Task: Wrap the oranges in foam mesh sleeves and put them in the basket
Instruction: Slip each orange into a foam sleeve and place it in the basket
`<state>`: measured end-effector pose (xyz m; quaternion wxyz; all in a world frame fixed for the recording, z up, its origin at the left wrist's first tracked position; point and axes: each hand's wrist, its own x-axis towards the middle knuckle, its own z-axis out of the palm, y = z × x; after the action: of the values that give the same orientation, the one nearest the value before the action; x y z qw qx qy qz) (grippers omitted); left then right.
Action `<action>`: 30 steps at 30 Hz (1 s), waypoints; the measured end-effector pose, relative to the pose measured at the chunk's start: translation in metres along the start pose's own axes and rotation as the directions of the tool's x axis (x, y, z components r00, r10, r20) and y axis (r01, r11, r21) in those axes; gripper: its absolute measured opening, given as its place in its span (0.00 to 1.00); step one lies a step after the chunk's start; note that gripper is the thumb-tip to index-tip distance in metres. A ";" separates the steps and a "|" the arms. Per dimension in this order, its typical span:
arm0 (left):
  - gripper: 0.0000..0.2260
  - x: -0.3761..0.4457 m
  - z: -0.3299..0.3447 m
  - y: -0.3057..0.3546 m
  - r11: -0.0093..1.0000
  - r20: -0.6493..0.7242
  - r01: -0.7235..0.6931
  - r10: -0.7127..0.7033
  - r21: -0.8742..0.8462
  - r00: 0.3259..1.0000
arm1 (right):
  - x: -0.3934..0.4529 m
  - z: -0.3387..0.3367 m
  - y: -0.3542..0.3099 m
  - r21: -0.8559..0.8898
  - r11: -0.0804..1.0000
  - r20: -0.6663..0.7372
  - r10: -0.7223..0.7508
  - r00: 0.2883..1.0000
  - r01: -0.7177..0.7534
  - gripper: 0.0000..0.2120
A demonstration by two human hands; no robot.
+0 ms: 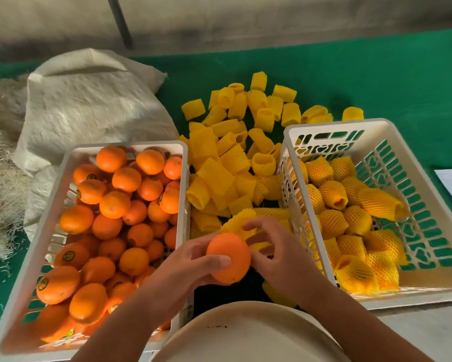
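Note:
My left hand point(188, 265) grips a bare orange point(229, 257) in front of me, thumb across its near side. My right hand point(277, 254) pinches a yellow foam mesh sleeve point(239, 222) just behind the orange, its mouth stretched over my fingers and touching the fruit's far edge. A white basket point(47, 239) on the left is full of bare oranges. The white basket point(324, 126) on the right holds several sleeved oranges point(332, 222).
A heap of loose yellow sleeves point(235, 152) lies on the green cloth point(376, 82) between and behind the baskets. A pale woven sack point(89, 100) and fibrous netting point(0, 165) fill the left. A white rounded object point(245, 335) sits at the bottom centre.

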<state>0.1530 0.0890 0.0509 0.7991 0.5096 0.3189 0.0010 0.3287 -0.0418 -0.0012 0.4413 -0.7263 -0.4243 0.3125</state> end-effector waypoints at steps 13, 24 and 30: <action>0.32 -0.009 -0.024 -0.018 0.933 0.042 0.162 -0.156 -0.322 0.987 | 0.010 0.013 -0.010 -0.162 0.976 0.063 -0.135 0.989 0.143 0.11; 0.31 0.002 -0.034 -0.015 0.836 -0.285 0.017 -0.206 -0.549 0.936 | 0.003 -0.004 -0.010 -0.594 0.753 0.291 -0.129 0.948 0.285 0.15; 0.27 0.018 -0.011 -0.012 0.725 -0.307 -0.105 -0.153 -0.681 0.939 | 0.004 0.019 -0.012 -0.649 0.734 0.361 0.063 0.930 0.202 0.16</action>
<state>0.1576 0.0978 0.0286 0.8625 0.1641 0.4361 0.1974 0.3104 -0.0281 0.0013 0.0739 -0.7500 -0.6090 0.2472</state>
